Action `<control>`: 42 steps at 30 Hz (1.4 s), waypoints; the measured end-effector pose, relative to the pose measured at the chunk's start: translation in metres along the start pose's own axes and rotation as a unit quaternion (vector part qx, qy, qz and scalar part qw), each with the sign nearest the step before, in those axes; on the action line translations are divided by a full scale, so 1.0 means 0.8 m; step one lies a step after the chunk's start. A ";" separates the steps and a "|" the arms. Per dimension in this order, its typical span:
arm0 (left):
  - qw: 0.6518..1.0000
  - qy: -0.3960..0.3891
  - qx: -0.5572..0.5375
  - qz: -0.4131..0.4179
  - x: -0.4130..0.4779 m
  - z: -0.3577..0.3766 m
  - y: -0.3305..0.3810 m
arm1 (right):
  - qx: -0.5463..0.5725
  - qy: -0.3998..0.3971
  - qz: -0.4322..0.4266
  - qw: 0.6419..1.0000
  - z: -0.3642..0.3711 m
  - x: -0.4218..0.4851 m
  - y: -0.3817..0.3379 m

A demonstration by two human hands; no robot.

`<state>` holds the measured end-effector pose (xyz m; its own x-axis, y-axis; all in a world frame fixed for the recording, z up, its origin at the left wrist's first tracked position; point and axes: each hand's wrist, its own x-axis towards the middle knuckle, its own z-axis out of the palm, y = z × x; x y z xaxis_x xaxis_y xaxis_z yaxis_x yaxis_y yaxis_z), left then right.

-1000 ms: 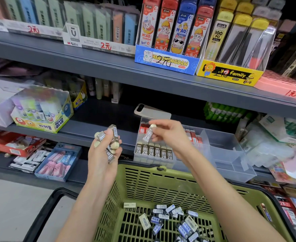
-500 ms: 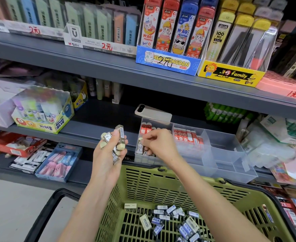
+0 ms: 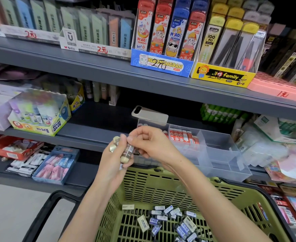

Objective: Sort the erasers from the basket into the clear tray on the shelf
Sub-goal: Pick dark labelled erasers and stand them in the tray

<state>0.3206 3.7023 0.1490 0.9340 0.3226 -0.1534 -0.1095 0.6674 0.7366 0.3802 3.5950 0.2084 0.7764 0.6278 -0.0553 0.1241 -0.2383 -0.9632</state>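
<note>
left hand [image 3: 112, 165] is gripping a clutch of erasers [image 3: 126, 152] | right hand [image 3: 152, 145] is pinching one at its top | both are hovering above green basket [image 3: 143, 186], before clear tray [image 3: 222, 154]

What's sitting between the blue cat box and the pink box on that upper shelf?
A yellow display box printed with the word family, as the head view shows.
</note>
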 end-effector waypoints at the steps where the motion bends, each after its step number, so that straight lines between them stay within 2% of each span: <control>1: 1.000 0.009 -0.024 -0.016 0.001 0.002 -0.001 | 0.008 0.001 0.006 1.000 -0.002 -0.002 0.000; 4: 0.995 0.051 -0.069 -0.041 0.005 0.002 0.001 | 0.018 0.007 -0.001 1.000 -0.009 -0.009 0.007; 6: 0.996 0.069 -0.054 -0.027 0.007 0.000 0.003 | -0.018 -0.016 -0.021 0.999 -0.010 -0.015 0.012; 10: 0.999 0.049 -0.005 -0.012 0.004 0.002 0.000 | -0.130 -0.056 -0.057 0.988 -0.009 -0.021 0.016; 14: 0.997 0.028 -0.062 -0.023 0.000 0.005 0.001 | -0.151 -0.088 -0.062 0.983 -0.016 -0.027 0.013; 15: 0.995 0.028 -0.088 -0.027 0.000 0.004 0.002 | -0.121 -0.072 -0.053 0.989 -0.018 -0.027 0.013; 17: 0.989 0.036 -0.139 -0.035 0.001 -0.001 0.004 | -0.029 0.009 -0.027 0.999 -0.027 -0.021 0.015; 20: 0.978 0.071 -0.189 -0.045 0.003 -0.007 0.008 | 0.030 0.113 -0.005 0.993 -0.043 -0.009 0.023; 22: 0.972 0.088 -0.211 -0.054 0.003 -0.008 0.010 | 0.013 0.124 0.010 0.992 -0.046 -0.002 0.028; 25: 0.966 0.091 -0.231 -0.066 0.005 -0.009 0.011 | -0.084 0.117 0.027 0.989 -0.040 0.007 0.035; 30: 0.984 0.084 -0.155 -0.016 0.004 -0.010 0.011 | -0.144 0.109 0.056 0.982 -0.021 0.018 0.047; 34: 0.992 0.071 -0.105 0.013 0.004 -0.012 0.012 | -0.206 0.148 0.027 0.967 -0.012 0.019 0.057; 40: 0.998 0.055 -0.034 0.022 0.000 -0.005 0.010 | -0.291 0.140 -0.005 0.946 -0.015 0.013 0.051; 42: 0.997 0.057 0.017 0.043 -0.004 -0.002 0.009 | -0.230 0.148 -0.050 0.961 -0.011 0.007 0.038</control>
<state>0.3161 3.7072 0.1542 0.8767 0.4534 -0.1607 -0.1744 0.6110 0.7722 0.3938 3.5848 0.1814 0.8794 0.4430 0.1745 0.4145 -0.5321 -0.7383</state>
